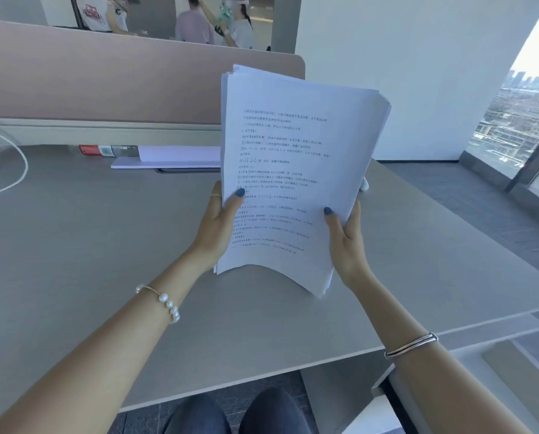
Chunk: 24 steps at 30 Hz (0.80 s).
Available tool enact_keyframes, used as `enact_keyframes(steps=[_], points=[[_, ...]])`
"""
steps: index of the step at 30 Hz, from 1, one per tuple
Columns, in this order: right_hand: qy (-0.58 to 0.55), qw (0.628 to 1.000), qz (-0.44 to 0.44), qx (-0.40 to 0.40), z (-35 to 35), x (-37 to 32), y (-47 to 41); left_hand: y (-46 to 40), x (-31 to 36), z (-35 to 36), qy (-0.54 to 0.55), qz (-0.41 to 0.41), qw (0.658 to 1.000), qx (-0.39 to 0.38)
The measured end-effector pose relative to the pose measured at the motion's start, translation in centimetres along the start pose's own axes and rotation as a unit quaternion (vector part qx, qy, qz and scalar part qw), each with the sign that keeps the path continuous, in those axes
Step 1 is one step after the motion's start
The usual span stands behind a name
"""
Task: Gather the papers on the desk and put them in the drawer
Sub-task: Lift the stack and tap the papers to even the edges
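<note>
A thick stack of printed white papers (pixel 296 158) stands upright above the grey desk (pixel 90 245), its lower edge bowed and lifted off the surface. My left hand (pixel 219 220) grips the stack's left edge with the thumb on the front sheet. My right hand (pixel 348 242) holds the right edge the same way. Below the desk's right end, a drawer unit (pixel 449 386) is partly in view; whether a drawer is open I cannot tell.
A white sheet or folder (pixel 168 158) lies at the desk's back beside a red-labelled item (pixel 99 150). A pink partition (pixel 105 76) runs behind the desk. People stand beyond it. A window (pixel 518 120) is on the right. My knees show below the desk edge.
</note>
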State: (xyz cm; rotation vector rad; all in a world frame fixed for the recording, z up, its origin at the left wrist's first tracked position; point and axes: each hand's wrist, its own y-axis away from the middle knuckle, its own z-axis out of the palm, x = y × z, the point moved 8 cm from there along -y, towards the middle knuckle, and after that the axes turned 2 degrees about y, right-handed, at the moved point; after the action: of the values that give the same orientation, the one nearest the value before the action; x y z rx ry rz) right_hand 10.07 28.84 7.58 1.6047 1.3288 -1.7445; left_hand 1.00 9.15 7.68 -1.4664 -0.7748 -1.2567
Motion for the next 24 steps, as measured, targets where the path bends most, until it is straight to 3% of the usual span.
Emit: enact_keyframes(steps=[10, 15, 24], points=[[0.017, 0.997, 0.011, 0.074, -10.5, -0.1, 2.4, 2.3, 0.9, 8.4, 0.031, 0.011, 0.995, -0.092], [0.065, 0.994, 0.058, 0.066, -17.1, -0.2, 4.9, 3.9, 0.4, 14.1, 0.022, -0.003, 0.984, -0.178], [0.067, 0.983, 0.144, 0.091, -29.5, -0.2, 11.5, 7.2, -0.4, 23.0, 0.002, -0.042, 0.97, -0.241]])
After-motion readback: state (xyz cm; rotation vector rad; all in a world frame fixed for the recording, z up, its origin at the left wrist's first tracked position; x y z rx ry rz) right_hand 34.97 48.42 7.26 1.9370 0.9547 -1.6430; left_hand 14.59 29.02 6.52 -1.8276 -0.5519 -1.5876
